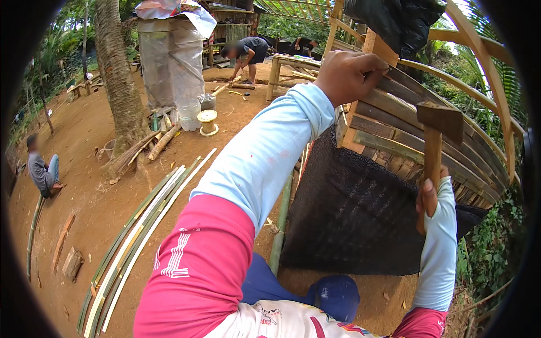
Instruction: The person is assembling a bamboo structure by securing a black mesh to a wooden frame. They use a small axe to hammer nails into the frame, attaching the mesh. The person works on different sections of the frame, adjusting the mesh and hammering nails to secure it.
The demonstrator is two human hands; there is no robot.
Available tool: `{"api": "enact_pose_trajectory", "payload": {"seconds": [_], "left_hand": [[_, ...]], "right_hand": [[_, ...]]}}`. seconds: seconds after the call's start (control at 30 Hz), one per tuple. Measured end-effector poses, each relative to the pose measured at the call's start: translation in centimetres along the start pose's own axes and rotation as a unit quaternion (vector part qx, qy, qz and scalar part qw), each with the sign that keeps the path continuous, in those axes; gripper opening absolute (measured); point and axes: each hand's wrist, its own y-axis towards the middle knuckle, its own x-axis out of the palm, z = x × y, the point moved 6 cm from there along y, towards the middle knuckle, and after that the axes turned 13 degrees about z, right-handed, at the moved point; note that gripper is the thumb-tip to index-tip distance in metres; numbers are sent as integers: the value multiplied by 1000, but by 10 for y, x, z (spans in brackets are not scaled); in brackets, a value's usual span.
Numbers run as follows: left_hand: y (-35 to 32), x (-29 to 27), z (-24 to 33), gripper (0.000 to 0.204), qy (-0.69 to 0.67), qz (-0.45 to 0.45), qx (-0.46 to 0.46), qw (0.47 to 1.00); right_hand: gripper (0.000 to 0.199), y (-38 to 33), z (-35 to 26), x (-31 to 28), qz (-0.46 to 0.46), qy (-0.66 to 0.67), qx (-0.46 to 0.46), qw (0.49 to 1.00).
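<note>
My right hand (431, 198) is wrapped round the wooden handle of a hammer (433, 152), whose dark, worn head is raised above the fist. My left hand (350, 76) is closed in a pinch at the upper end of a wooden post (378, 49), beside the ends of weathered slats (389, 104). Whatever lies between its fingertips is hidden. The slats run off to the right as a low wall. Below them hangs black mesh netting (355, 208), reaching almost to the ground.
A black plastic bag (397, 22) hangs above the post. Curved timber (484, 73) arches at the right. Long split strips (135, 242) lie on the dirt at left, near a palm trunk (117, 73). One person (42, 169) sits far left; another (251, 53) bends over poles behind.
</note>
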Motion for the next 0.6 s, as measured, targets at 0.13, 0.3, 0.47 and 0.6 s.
{"api": "enact_pose_trajectory", "payload": {"seconds": [0.13,0.3,0.47,0.6], "left_hand": [[1,2,3,5,4,4,-8,1000],[2,2,7,5,14,5,-9,1000],[2,-2,5,6,31,-2,-22,999],[-1,2,4,8,46,33,-21,998]], "right_hand": [[60,-29,20,15,-16,3,34,999],[63,-43,32,29,-18,45,77,996],[53,-51,35,41,-20,98,100,990],[42,-60,36,42,-27,131,89,987]]}}
